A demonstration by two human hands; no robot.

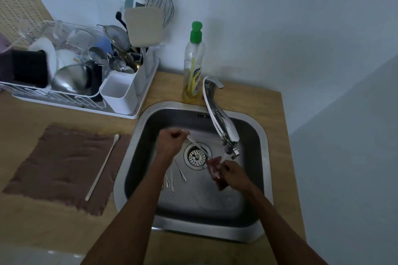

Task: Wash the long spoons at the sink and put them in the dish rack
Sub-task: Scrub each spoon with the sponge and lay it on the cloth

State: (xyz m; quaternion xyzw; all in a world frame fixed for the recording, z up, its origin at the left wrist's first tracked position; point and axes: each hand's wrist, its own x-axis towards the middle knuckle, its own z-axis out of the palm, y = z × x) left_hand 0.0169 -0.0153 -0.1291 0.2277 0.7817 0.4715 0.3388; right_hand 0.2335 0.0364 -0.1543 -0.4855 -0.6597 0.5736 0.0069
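My left hand point(171, 141) is closed around the handle end of a long metal spoon point(197, 146), held over the sink's drain. The spoon's far end runs into a reddish sponge point(214, 169) that my right hand point(231, 173) grips just under the faucet spout point(231, 148). Several more long metal spoons point(179, 171) lie on the sink floor beside my left forearm. One long pale spoon point(102, 166) rests on the brown cloth point(62, 165) left of the sink. The white dish rack point(127, 112) stands at the back left.
The steel sink point(261, 133) is set in a wooden counter. A dish soap bottle point(193, 64) with a green cap stands behind it. The rack is crowded with bowls, plates, a strainer and a white cutlery holder point(119, 90). A whisk hangs behind the rack.
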